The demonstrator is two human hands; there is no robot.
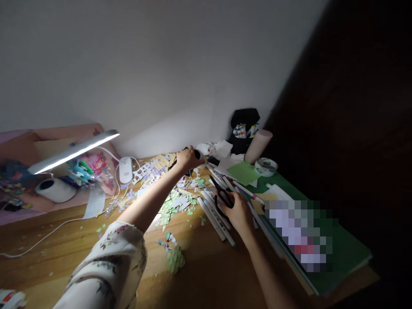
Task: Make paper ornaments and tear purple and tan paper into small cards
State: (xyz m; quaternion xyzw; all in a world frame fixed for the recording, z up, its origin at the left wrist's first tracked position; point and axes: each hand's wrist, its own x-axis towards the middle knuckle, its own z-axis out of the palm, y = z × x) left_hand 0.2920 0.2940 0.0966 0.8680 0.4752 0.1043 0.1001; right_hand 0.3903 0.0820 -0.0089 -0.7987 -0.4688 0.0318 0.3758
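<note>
Plainly, the brown wood-grain desk (28, 234) carries everything. The left hand (187, 159) curls its fingers around a white-and-black object (202, 160), mostly hidden; the right hand (241, 214) grips black-handled metal scissors (219, 189) over long white markers (214, 221). Ideally, those blades stay angled clear of the left arm. Behind, an open black pouch (245, 116) holds small white-and-coloured packets (240, 130); the round white dish's (266, 173) contents are unclear.

Smooth wooden table (206, 274), matt paper scraps (180, 201), plastic-handled scissors (221, 189); cloth sleeve (106, 262)
</note>
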